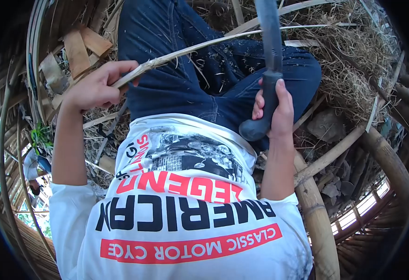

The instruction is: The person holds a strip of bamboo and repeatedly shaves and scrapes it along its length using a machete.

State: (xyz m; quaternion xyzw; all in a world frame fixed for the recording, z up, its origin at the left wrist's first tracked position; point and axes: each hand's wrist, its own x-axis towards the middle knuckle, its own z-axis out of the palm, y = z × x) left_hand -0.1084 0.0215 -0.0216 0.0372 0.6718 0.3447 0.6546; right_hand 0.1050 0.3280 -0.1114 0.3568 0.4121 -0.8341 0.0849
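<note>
My left hand (102, 85) is closed around the near end of a long, thin bamboo strip (181, 52). The strip arches over my jeans (167, 28) toward the upper right. In my right hand (279, 105) is a large knife, its black handle (270, 95) wrapped by my fingers and its rounded butt toward me. The knife blade (270, 42) points up and away, crossing over the strip in this view; its tip is cut off by the frame's top edge. Small shavings speckle the jeans.
Curly bamboo shavings (349, 70) pile up at the right. Thick bamboo poles (316, 224) lie beside my right arm, near a grey stone (327, 126). Flat wood pieces (76, 52) lie beyond my left hand. At the far left another person (32, 165) shows small past the bamboo stems.
</note>
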